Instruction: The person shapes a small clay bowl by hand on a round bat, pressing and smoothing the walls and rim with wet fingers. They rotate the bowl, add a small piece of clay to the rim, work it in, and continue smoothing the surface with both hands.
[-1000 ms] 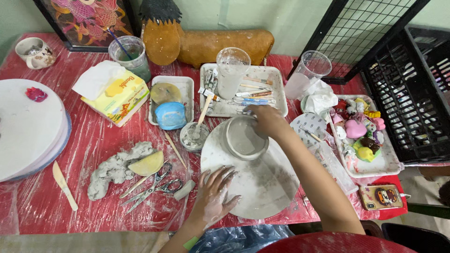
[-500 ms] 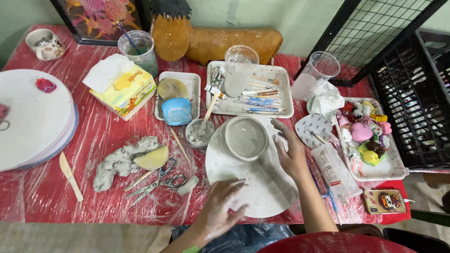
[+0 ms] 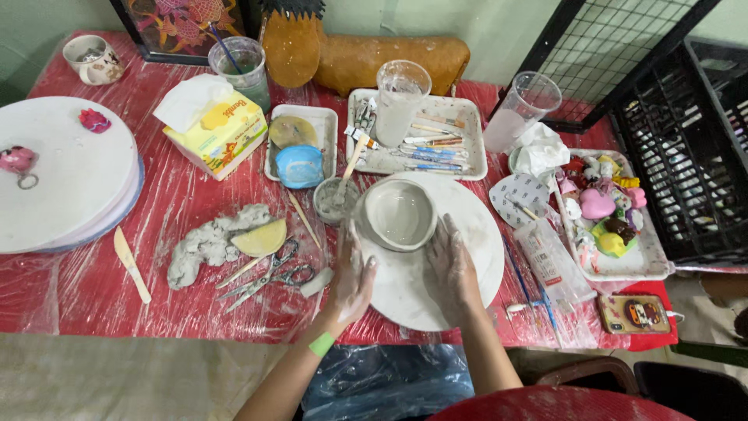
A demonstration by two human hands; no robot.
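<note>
A grey wet-clay bowl [image 3: 399, 214] stands on a round white board [image 3: 475, 234] at the table's middle front. My left hand [image 3: 351, 282], smeared with clay, rests flat on the board's left edge, just below the bowl. On the board to the bowl's lower right lies my right hand [image 3: 453, 269], fingers spread and pointing up at the bowl's side. Neither hand holds anything. A green band is on my left wrist.
A lump of grey clay [image 3: 204, 243] with a yellow sponge [image 3: 260, 238], scissors [image 3: 269, 277] and wooden tools lie to the left. Trays of tools [image 3: 460, 148] and painted figures [image 3: 608, 218], cups, a tissue box [image 3: 218, 132] and stacked white boards [image 3: 62, 179] fill the red table. A black crate [image 3: 686, 156] stands right.
My right hand came back from the bowl's far rim to the board beside the bowl. My left hand moved up to the board's left edge. The view shifted closer.
</note>
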